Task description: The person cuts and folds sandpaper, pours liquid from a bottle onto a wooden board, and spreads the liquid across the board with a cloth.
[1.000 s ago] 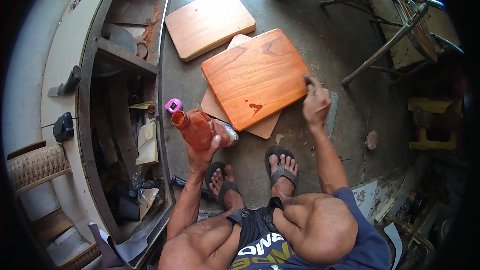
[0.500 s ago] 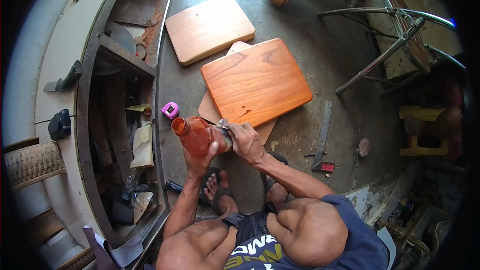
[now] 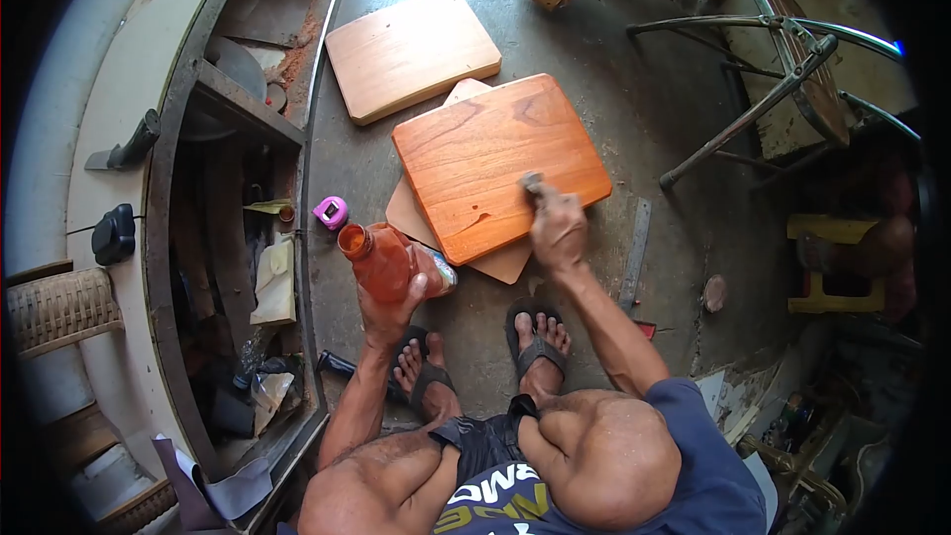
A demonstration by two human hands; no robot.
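Note:
In my left hand [image 3: 388, 309] is a plastic bottle [image 3: 384, 267], coloured reddish brown inside, with its uncapped mouth tilted up and left and a printed label near its base. My right hand [image 3: 560, 231] is closed on a small grey wad [image 3: 533, 181] like a folded rag, held at the lower right part of an orange-brown wooden board [image 3: 495, 154]. The board has rounded corners, dark grain and a small dark wet-looking spot. Beneath it lies a thin tan sheet [image 3: 408, 214], mostly covered.
A paler wooden board [image 3: 414, 54] lies behind. A pink tape measure [image 3: 331, 212] is left of the bottle, beside an open cabinet [image 3: 309, 154]. A try square [image 3: 636, 258] lies to the right on the floor. Farther right stand a metal-framed chair [image 3: 728, 149] and a yellow stool [image 3: 842, 302].
My right hand has moved from the bottle rightward and up onto the orange-brown board, taking the grey wad along. The left hand holds the bottle in nearly the same place.

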